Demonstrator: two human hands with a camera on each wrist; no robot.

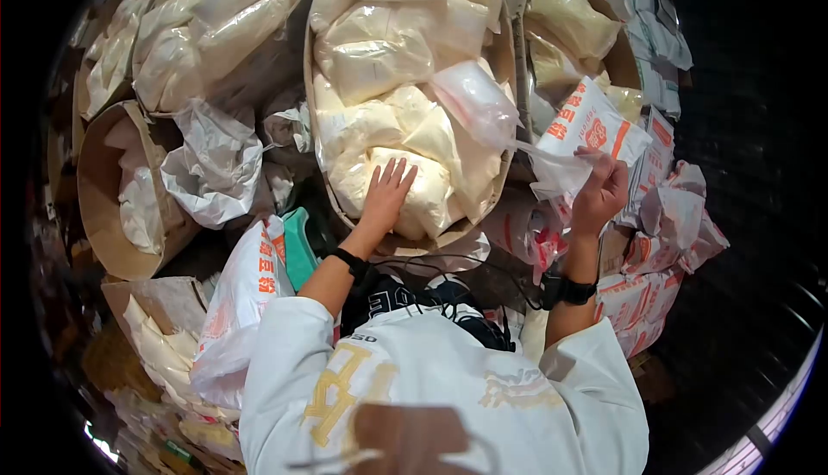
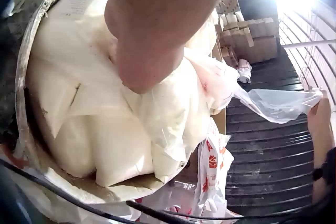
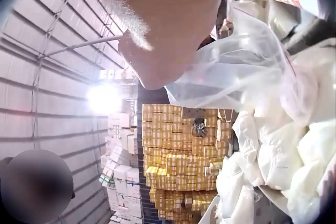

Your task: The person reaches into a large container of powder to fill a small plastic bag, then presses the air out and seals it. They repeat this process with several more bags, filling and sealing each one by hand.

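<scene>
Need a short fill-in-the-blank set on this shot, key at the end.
1. The stretched, translucent plastic bag is held by the person's ____ hand.
2. Behind the other hand, which lies on a cream-coloured filled plastic bag, the narrow wrist strap is coloured ____.
3. The person's short-sleeved cloth shirt is mainly ____ in colour.

Missing words: right; black; white.

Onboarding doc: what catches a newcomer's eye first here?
The carton packed with cream-coloured bags, centre of the head view, the left hand resting on them. Right of it, the right hand holds stretched clear plastic. Stacked yellow boxes fill the right wrist view's lower middle.
</scene>
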